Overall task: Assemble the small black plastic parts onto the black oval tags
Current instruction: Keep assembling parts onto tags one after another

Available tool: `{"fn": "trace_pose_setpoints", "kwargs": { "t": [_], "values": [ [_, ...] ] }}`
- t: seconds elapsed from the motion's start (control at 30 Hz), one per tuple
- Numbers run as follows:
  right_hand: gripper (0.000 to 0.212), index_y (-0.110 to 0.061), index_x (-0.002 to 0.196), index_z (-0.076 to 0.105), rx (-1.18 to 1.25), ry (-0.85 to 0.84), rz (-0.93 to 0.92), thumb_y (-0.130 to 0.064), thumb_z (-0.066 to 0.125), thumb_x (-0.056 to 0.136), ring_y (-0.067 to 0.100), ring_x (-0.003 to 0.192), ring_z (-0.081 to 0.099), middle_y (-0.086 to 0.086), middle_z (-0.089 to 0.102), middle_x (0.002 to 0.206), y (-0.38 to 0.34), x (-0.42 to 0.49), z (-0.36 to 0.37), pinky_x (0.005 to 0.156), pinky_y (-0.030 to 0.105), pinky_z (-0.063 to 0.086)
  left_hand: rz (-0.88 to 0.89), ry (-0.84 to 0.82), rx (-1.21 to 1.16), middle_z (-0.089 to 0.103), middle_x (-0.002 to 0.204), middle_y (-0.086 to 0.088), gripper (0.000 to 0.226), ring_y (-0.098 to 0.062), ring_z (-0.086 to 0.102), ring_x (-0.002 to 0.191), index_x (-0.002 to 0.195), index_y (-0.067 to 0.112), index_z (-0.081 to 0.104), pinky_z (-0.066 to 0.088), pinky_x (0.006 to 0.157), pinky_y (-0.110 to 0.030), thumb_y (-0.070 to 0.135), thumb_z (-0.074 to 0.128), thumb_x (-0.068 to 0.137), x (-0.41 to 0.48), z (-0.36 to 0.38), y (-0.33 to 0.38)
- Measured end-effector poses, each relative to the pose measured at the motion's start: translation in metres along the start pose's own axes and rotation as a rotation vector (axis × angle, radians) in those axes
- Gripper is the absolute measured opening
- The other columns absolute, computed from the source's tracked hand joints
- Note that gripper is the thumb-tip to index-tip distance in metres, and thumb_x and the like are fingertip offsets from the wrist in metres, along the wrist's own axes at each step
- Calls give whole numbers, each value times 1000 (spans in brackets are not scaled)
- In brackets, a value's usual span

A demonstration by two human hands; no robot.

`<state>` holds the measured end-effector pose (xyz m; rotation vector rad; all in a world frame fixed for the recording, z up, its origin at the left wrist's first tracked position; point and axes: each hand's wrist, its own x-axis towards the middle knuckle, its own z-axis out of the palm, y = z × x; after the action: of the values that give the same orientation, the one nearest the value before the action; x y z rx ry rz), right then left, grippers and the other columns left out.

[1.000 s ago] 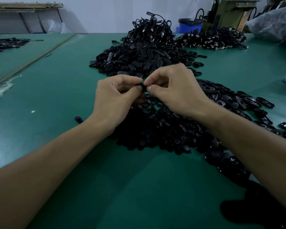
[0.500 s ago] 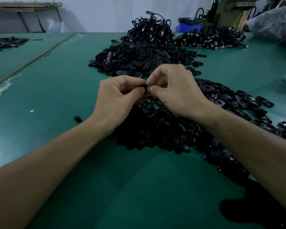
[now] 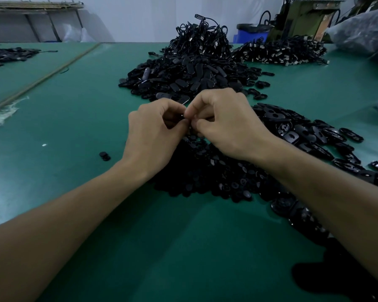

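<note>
Beyond the left hand (image 3: 153, 136) and right hand (image 3: 229, 125), far up the green counter (image 3: 74, 118), rises the largest mass: a tall heap (image 3: 190, 70) of black ovals, some trailing cords. Whether those are finished or waiting cannot be told. Farther off, to the right of it, lies a flatter heap (image 3: 279, 52) of corded pieces. Directly under the hands and running back beneath the right forearm spreads a dark bed of small parts (image 3: 216, 173). Just right of the right hand a loose sheet of oval tags (image 3: 303, 131) fans out, their cut-outs showing, apparently not yet fitted. By my reading the job is mid-stream with a great deal left: both supply piles near the hands look full, and only one unit is in work.

That unit sits between the hands, over the near edge of the bed. Both hands are curled tight, the thumb and forefinger tips of each meeting at the same spot. They pinch a black piece (image 3: 184, 116) of which only a sliver shows between the fingertips. Whether a tag, a small part, or the two pressed together is held there I cannot tell, because the knuckles hide it. Left of the left hand, apart on bare counter, lies one stray part (image 3: 104, 156).
</note>
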<state>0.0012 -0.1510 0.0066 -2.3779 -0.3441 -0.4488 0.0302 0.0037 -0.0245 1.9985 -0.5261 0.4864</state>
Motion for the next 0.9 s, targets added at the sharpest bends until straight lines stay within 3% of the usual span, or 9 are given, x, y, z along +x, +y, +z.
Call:
{"fn": "trace_pose_setpoints", "kwargs": {
  "t": [0.1, 0.27, 0.43, 0.53, 0.7, 0.9],
  "values": [
    [22, -18, 104, 72, 32, -47, 3, -3, 63, 90, 0, 76, 69, -5, 75, 82, 3, 0, -2, 80, 21, 57, -43, -12, -9, 71, 78, 20, 20, 8, 68, 72, 91, 29, 73, 54, 72, -11, 10, 77, 85, 2, 0, -4],
    [18, -15, 105, 74, 68, -6, -2, -7, 69, 89, -2, 76, 70, -5, 76, 82, 7, 3, -2, 82, 18, 56, -126, -6, -107, 76, 81, 7, 24, -7, 72, 72, 88, 32, 70, 60, 78, -31, 9, 77, 85, 6, -1, -8],
    [15, -17, 103, 75, 64, 74, 50, -19, 75, 88, -1, 80, 66, -8, 72, 88, 16, 5, -4, 76, 12, 52, -168, -55, -322, 76, 72, 5, 20, -9, 69, 60, 95, 22, 69, 57, 63, -21, 5, 76, 87, 6, -1, -5],
    [16, -14, 103, 75, 145, 1, 96, -18, 75, 88, 2, 80, 70, -4, 75, 86, 19, 6, -6, 77, 18, 55, -182, -78, -386, 76, 71, 4, 19, -9, 69, 62, 94, 19, 70, 57, 63, -19, 2, 75, 87, 7, -1, -7],
    [12, -11, 96, 75, 270, 1, 138, -16, 78, 86, 7, 68, 71, 0, 75, 76, 22, 6, -7, 65, 14, 50, -200, -102, -455, 77, 75, 2, 18, -9, 72, 68, 96, 19, 72, 56, 66, -18, 4, 76, 87, 7, 0, -11],
    [3, -19, 86, 75, 203, -2, 122, -19, 78, 85, -1, 67, 66, -7, 72, 74, 23, 7, -6, 65, 15, 50, -187, -143, -435, 78, 77, 2, 18, -10, 74, 70, 95, 19, 72, 56, 67, -17, 3, 75, 87, 8, -1, -10]
  ]
}}
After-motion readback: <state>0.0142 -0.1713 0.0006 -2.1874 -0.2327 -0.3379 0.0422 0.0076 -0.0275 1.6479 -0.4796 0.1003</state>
